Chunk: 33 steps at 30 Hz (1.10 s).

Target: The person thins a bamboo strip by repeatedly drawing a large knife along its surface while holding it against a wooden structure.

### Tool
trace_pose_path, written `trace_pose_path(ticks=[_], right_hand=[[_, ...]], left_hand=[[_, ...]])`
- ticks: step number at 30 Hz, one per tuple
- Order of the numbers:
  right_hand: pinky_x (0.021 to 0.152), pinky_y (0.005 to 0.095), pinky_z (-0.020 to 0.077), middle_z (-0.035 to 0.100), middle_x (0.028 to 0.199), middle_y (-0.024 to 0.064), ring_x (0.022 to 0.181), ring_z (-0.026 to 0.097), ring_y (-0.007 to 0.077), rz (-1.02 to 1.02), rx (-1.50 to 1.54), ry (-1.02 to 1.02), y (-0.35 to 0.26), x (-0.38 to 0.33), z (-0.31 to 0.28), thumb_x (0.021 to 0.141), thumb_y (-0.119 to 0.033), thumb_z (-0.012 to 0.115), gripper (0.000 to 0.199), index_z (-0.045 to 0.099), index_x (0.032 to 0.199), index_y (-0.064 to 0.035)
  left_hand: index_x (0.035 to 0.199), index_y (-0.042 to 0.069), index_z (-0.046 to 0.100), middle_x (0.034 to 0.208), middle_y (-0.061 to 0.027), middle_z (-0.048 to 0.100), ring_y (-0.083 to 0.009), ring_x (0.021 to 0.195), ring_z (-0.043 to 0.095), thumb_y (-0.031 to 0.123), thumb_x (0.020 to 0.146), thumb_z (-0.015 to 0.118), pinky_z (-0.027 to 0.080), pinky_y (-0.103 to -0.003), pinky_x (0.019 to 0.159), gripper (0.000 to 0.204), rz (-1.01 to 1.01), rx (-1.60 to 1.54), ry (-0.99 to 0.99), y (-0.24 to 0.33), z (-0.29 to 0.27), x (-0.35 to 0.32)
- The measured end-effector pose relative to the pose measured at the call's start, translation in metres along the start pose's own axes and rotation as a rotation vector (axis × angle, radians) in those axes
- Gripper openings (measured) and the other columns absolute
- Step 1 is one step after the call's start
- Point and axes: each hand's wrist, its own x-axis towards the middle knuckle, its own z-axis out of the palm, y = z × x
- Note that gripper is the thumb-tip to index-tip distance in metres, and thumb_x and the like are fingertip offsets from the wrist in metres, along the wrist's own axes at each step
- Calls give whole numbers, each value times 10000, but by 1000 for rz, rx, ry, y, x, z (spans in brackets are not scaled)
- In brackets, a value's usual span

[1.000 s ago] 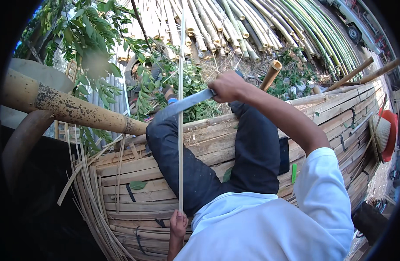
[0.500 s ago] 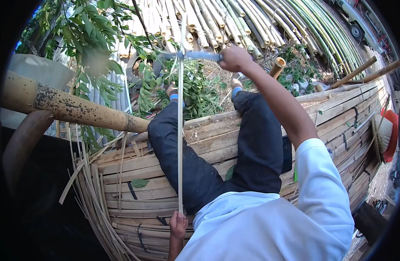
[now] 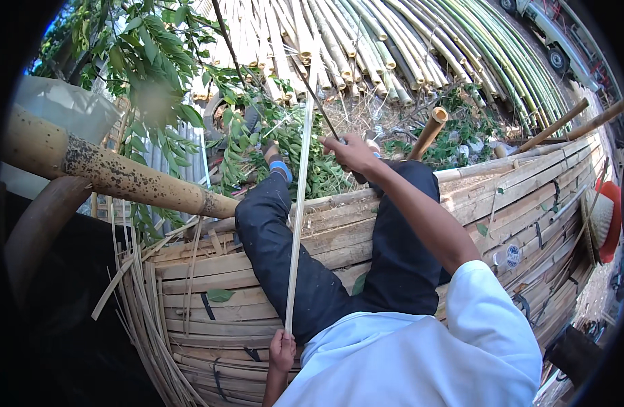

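My left hand (image 3: 282,351), low in the picture beside my hip, is closed around the lower end of a long pale bamboo strip (image 3: 297,230). The strip rises past my left thigh toward the stacked poles. Above my right knee, my right hand (image 3: 353,153) grips a large knife (image 3: 321,108) by its handle. Its dark blade appears nearly edge-on, slanting up and left, and its tip overlaps the strip in the picture. Whether blade and strip touch, I cannot tell.
I sit on a bundle of split bamboo slats (image 3: 210,271). A thick bamboo pole (image 3: 135,173) crosses at left, above loose thin strips (image 3: 145,325). Leafy branches (image 3: 149,54) hang upper left. Bamboo poles (image 3: 420,41) lie ahead; a hat (image 3: 600,214) is at right.
My right hand has come nearer and lower, and the knife has turned from lying across the strip to pointing up and left. The strip's upper end has tilted right.
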Motion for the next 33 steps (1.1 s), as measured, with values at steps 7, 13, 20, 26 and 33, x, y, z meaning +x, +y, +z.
trace_pose_path(ticks=[7, 13, 20, 26, 33], right_hand=[[438, 256, 298, 512, 556, -25, 471, 410, 56, -209, 109, 105, 4, -15, 39, 856, -272, 668, 292, 655, 742, -4], [464, 280, 315, 489, 532, -20, 503, 407, 64, -210, 157, 90, 13, -52, 64, 872, -273, 644, 322, 630, 728, 15], [477, 298, 349, 472, 521, 21, 504, 425, 83, -260, -91, -10, 25, -89, 86, 895, -327, 625, 355, 630, 762, 1], [569, 467, 481, 594, 590, 150, 601, 609, 364, -497, -933, -195, 8, -129, 44, 745, -373, 679, 315, 605, 765, -67], [564, 475, 499, 626, 629, 149, 606, 635, 351, -409, -1085, -335, 33, -164, 56, 742, -389, 663, 334, 600, 839, -75]], left_hand=[[854, 43, 477, 567, 18, 419, -48, 471, 394, 311, 1014, 397, 333, -208, 430, 323, -68, 88, 51, 6, 1, -6], [936, 23, 533, 657, -33, 533, -93, 590, 510, 336, 1009, 411, 432, -243, 550, 344, 96, 453, 67, 44, 2, 24], [946, 54, 491, 606, 27, 435, -49, 518, 420, 315, 1018, 404, 365, -196, 476, 284, -27, 94, -60, 105, 55, 66], [868, 70, 482, 579, 46, 381, -25, 473, 337, 318, 1007, 441, 279, -189, 423, 287, -21, 85, 30, 103, 70, 71], [921, 49, 517, 605, 49, 383, -23, 522, 336, 320, 998, 466, 269, -190, 463, 286, 141, 259, 86, 101, 92, 72]])
